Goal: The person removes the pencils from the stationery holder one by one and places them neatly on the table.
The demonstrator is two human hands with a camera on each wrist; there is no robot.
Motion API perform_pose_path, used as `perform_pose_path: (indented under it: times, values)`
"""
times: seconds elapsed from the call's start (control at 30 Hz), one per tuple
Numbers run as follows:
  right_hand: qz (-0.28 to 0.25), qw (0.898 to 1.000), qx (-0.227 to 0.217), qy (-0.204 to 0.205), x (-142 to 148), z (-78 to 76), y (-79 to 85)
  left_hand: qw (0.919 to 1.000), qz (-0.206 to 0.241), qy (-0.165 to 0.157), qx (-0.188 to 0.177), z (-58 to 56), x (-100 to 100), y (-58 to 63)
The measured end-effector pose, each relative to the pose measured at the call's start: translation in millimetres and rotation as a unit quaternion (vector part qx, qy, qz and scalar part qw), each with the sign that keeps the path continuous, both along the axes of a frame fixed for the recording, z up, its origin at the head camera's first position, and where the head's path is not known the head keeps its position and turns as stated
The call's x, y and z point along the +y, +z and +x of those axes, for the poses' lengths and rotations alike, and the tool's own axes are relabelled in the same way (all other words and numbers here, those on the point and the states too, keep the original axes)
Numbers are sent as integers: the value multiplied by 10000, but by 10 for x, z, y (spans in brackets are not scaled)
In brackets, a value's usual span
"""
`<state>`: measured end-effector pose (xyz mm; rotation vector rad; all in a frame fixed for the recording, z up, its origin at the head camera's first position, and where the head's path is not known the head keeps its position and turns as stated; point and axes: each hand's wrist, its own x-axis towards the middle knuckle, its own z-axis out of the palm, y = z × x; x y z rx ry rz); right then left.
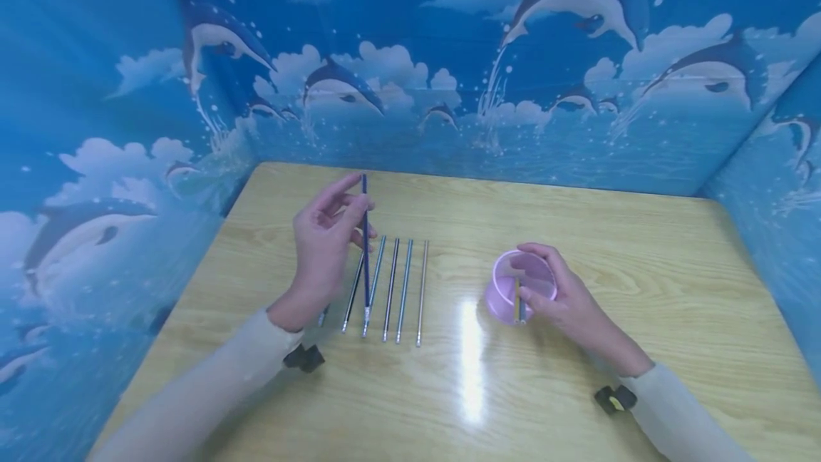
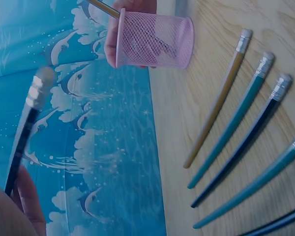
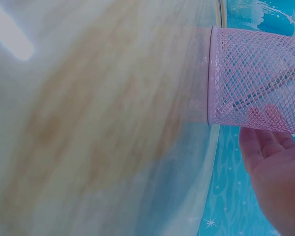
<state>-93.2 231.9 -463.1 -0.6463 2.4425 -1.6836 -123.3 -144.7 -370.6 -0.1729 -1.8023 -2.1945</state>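
Observation:
My left hand (image 1: 323, 244) pinches a dark blue pencil (image 1: 365, 262) between thumb and fingers, its eraser end hanging down over the row of pencils. In the left wrist view, the metal band and eraser of that pencil (image 2: 23, 135) stand out in front. My right hand (image 1: 567, 298) grips a pink mesh pencil cup (image 1: 497, 303) on the table from its right side. A yellow pencil (image 2: 104, 8) leans inside the cup and sticks out over its rim. Several pencils, among them a teal one (image 1: 405, 291) and a brownish-gold one (image 1: 422, 291), lie side by side near my left hand.
The wood-grain table (image 1: 545, 405) carries everything. A blue dolphin-print cloth (image 1: 398, 120) stands around its back and sides. A bright light reflection (image 1: 471, 362) lies on the tabletop between the pencils and the cup.

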Motion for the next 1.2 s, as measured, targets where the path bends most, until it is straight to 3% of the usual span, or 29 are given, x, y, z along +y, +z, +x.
perform_pose_path:
  times: [0.23, 0.63, 0.87, 1.2]
  values:
    - [32, 10000, -6, -16, 6, 1, 2, 9984, -491, 161, -218, 13, -189, -59]
    - [33, 10000, -24, -16, 9, -4, -6, 9921, -672, 383, -992, -22, -691, -173]
    - [-4, 10000, -39, -44, 9, -7, -5, 9872, -947, 328, -1239, -41, -970, -269]
    - [-46, 10000, -53, -8, 4, -2, -20, 9676, -1962, 232, -1573, -153, -1363, -508]
